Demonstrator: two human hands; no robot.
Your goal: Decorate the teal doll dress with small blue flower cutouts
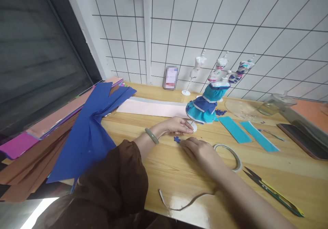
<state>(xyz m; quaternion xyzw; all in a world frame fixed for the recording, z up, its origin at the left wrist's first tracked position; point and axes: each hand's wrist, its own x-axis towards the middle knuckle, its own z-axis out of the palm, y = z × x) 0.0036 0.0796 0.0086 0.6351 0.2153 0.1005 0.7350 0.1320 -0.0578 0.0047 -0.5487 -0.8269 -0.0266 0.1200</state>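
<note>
**Left hand (177, 126) at dress form's foot, right hand (198, 150) by a blue flower cutout (177, 139)**

Left hand: fingers curled, tips at the rim of the white round base (192, 126); whether they grip it, cannot tell. Right hand: fingers close together, pointing down, tips just beside the flower cutout, which lies flat on the bench (164, 164). Contact or pinch, cannot tell.

Above the base is the miniature dress (208, 99), worn on its form: teal bodice, blue overlay, flared teal skirt, pale edging.

Progress, as judged: bodice, overlay and skirt are on the form, so the main garment looks well advanced. Some blue decoration shows at the skirt's side. Loose and unattached: the single flower cutout, plus a cluster of dark blue pieces (220, 112) beside the skirt. No count of pieces left is possible.

Farther out: tape roll (238, 160) near the right wrist; two teal strips (235, 129) to the right; scissors (275, 191) lying with blades apart; long pale pink strip (153, 108) behind the left hand; blue fabric (84, 137) at left. Three other dress forms (198, 63) stand at the back, near the tiled wall.
</note>
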